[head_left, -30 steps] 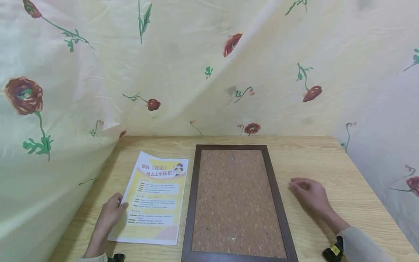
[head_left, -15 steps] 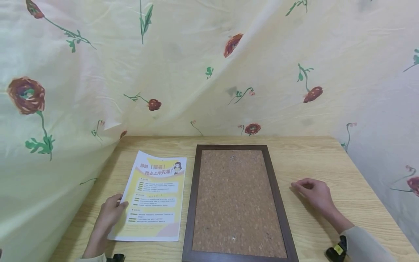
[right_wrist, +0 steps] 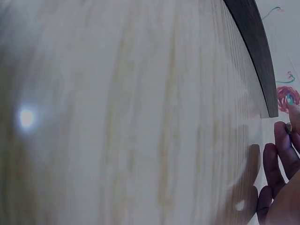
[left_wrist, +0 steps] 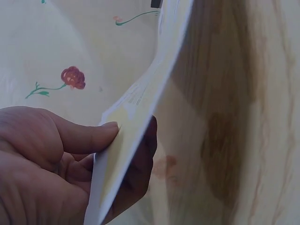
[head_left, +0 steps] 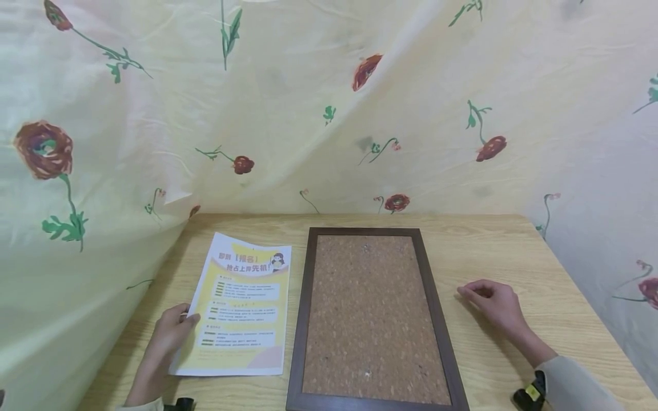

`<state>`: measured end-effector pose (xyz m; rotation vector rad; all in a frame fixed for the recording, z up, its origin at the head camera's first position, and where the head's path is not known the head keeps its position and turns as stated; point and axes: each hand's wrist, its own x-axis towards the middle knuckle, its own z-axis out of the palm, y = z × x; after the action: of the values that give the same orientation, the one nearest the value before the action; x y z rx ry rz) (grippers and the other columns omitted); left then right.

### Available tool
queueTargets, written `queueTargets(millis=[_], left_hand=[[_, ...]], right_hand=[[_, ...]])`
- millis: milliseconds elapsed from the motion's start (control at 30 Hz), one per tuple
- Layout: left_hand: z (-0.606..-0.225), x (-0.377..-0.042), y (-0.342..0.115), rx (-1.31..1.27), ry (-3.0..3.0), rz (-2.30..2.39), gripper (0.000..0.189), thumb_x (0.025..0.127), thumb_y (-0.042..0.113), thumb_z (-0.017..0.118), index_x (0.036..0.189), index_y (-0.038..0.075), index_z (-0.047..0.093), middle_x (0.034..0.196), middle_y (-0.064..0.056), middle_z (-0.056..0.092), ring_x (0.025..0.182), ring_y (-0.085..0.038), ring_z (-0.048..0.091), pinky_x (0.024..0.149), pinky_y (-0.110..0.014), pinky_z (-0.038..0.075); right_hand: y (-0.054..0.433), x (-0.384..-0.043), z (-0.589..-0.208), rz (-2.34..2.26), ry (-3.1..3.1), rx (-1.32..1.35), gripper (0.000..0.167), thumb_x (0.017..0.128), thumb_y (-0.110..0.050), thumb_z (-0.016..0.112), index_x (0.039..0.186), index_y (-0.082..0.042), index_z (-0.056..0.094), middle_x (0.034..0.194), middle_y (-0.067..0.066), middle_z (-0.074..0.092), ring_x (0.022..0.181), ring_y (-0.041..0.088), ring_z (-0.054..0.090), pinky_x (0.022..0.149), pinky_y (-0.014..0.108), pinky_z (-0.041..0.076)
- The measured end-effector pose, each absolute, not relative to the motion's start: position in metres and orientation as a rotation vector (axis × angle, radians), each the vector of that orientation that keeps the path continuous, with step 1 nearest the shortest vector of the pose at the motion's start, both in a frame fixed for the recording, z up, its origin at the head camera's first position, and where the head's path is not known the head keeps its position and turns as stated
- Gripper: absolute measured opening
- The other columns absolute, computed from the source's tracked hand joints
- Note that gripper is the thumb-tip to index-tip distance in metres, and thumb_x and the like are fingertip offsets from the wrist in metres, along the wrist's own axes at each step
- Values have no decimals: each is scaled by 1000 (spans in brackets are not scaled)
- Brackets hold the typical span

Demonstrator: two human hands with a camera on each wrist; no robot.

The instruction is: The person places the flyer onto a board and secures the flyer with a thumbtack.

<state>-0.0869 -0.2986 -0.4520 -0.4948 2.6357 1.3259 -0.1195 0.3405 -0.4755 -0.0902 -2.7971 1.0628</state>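
Left of the board, a yellow and white printed flyer (head_left: 244, 302) is held at its left edge by my left hand (head_left: 172, 331). The left wrist view shows the thumb on the printed face of the flyer (left_wrist: 136, 105) and the fingers behind it, the paper tilted up and bent. My right hand (head_left: 496, 305) is above the table, right of the board, with thumb and index finger together. Between those fingertips, at the edge of the right wrist view, they pinch a small brass-coloured tack-like piece (right_wrist: 288, 127), mostly hidden. A cork board (head_left: 375, 319) with a dark brown frame lies between both hands.
Everything lies on a wood-grain table (head_left: 514, 245). Floral cloth (head_left: 288, 114) hangs behind it and at both sides. The cork surface has a few small worn marks, one of them pale near the bottom. The near edge of the frame reaches the bottom of the head view.
My left hand has shifted the flyer slightly left and away from the board, its top edge a little higher in view. My right hand has moved slightly to the right, still pinching.
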Motion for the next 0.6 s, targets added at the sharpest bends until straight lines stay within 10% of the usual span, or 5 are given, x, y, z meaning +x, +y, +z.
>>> queueTargets(millis=[600], left_hand=[[-444,-79,-304,-434,2552,1546,30,100,0,46,121,-21,47,85,-16,67,68,-23,64,58,-32,54]], right_hand=[[342,-122,-475,1062,-2778,-86,29,96,-25,68,100,2,74,90,12,73,67,6,54,55,21,44]])
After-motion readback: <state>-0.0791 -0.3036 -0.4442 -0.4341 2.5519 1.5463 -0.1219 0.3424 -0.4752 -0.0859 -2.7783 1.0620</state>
